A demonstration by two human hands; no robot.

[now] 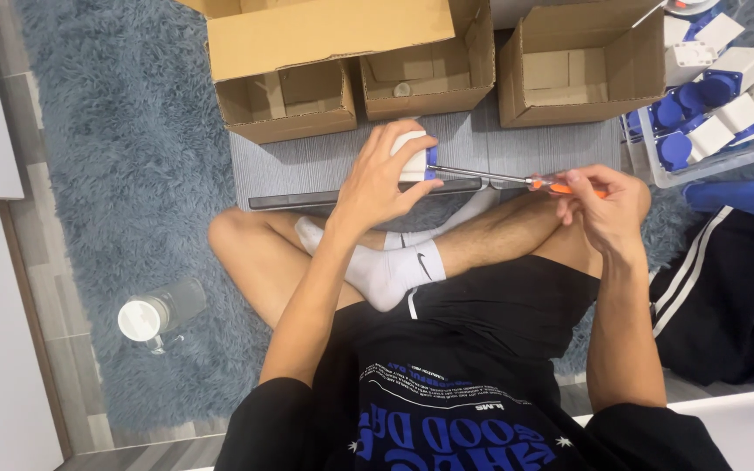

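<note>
The left hand was wrapped around a small white and blue plastic socket housing, its fingers clamped over the top and thumb pressed below, holding it just above the grey ribbed mat. The right hand gripped the orange handle of a long screwdriver, fingers closed tightly on it, and the metal shaft ran leftward from that hand until its tip met the blue side of the housing.

Taking the housing as the landmark: directly beyond it stood three open brown cardboard boxes in a row, plain-sided, with a larger box's flap overhanging the leftmost one. The rightmost box sat beyond and to the right of the housing. Farther right of it, a clear plastic tray held a heap of similar white and blue housings. Below the housing lay the person's crossed legs and a white sock. Well to the lower left of it, a clear bottle with a white cap lay on the blue-grey shaggy rug.
</note>
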